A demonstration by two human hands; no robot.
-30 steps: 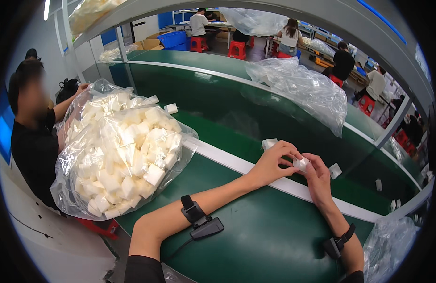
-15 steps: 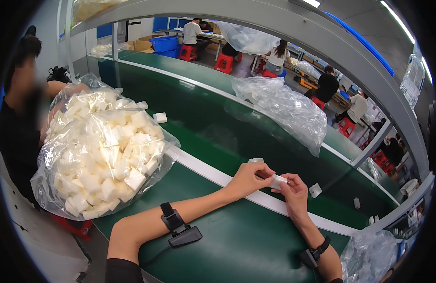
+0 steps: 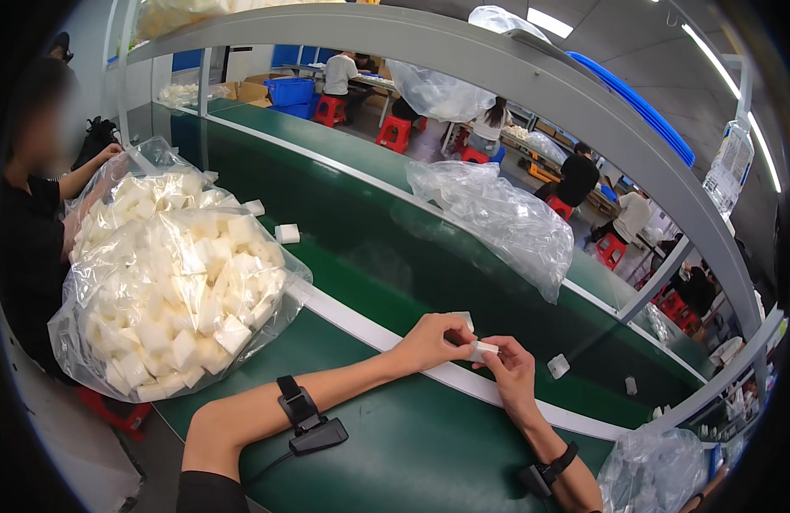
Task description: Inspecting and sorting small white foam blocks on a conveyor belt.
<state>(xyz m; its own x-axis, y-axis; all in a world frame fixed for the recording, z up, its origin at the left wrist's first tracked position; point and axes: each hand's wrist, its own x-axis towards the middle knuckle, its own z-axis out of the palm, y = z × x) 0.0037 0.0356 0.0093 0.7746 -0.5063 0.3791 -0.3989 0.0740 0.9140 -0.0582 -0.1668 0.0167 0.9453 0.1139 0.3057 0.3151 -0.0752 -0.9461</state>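
My left hand (image 3: pixel 432 344) and my right hand (image 3: pixel 513 373) meet above the white strip at the green table's edge. Between their fingertips is a small white block (image 3: pixel 484 350), pinched from both sides; my fingers partly cover it. Just behind my left hand a second white block (image 3: pixel 466 320) shows, partly hidden. To the left stands a large clear plastic bag (image 3: pixel 279 286) filled with many white blocks (image 3: pixel 185 346). Black straps with small dark devices circle both my forearms.
Loose white blocks lie on the green conveyor belt (image 3: pixel 361 256), one (image 3: pixel 287 233) by the bag, another (image 3: pixel 558 367) right of my hands. An empty-looking clear bag (image 3: pixel 497 218) rests beyond; another (image 3: pixel 655 470) is at lower right. A co-worker (image 3: pixel 36 222) sits at left. A grey frame (image 3: pixel 463 51) arches overhead.
The whole view has shifted slightly, with my hands now lower and further left in it. Both hands still hold the white block. The co-worker's hand at the bag has moved.
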